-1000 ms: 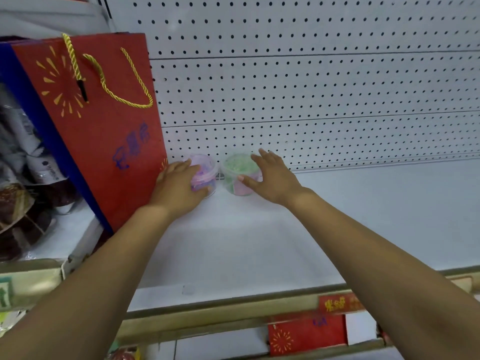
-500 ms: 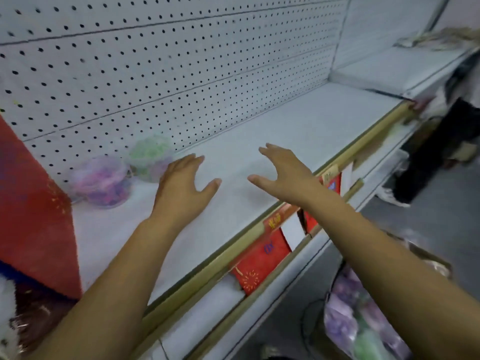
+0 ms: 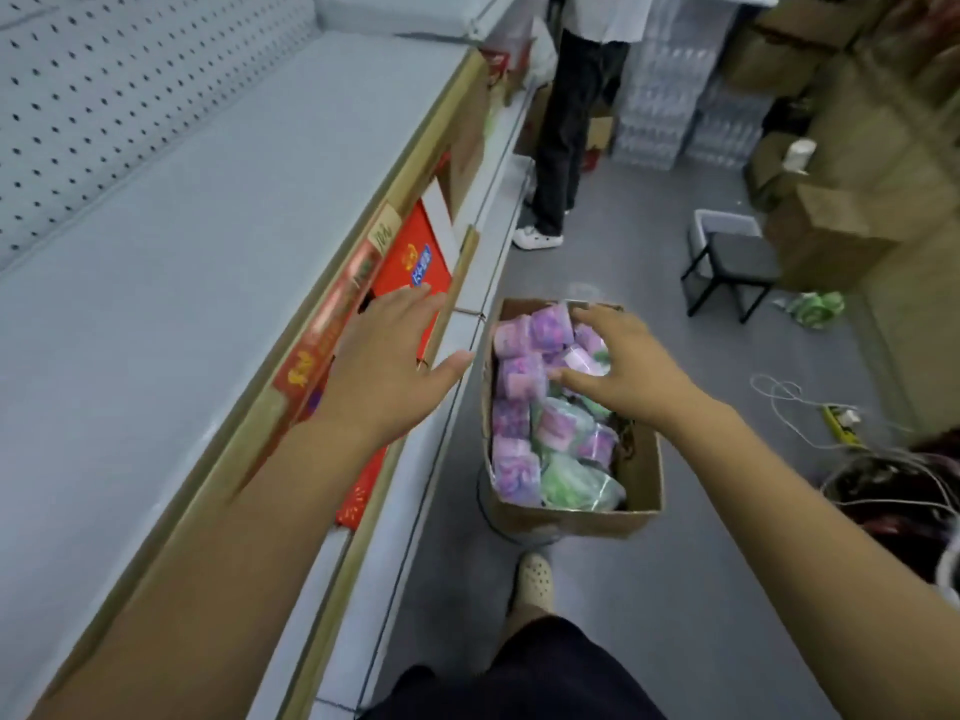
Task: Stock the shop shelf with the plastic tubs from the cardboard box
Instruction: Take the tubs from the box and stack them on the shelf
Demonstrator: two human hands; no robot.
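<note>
My right hand (image 3: 623, 361) hovers over the far end of the cardboard box (image 3: 644, 475), fingers spread and lightly bent, holding nothing. Whether the fingertips already touch a tub I cannot tell. My left hand (image 3: 387, 366) is released too, fingers straight and splayed, out past the front edge of the shelf (image 3: 182, 252) and gripping nothing.

The plastic tubs (image 3: 519, 366), purple-pink ones and green ones, lie heaped in the box. They fill it from the far wall to the near one, with a small gap along the right wall. The box stands on the floor (image 3: 649, 615), just beside the foot of the shelving.

I see no tub on the stretch of shelf in view, so I cannot say how many are placed. Judging by how full the box is, most of the stocking lies ahead. I am at the pick-up step: closing my right hand round a tub and lifting it out.
</note>
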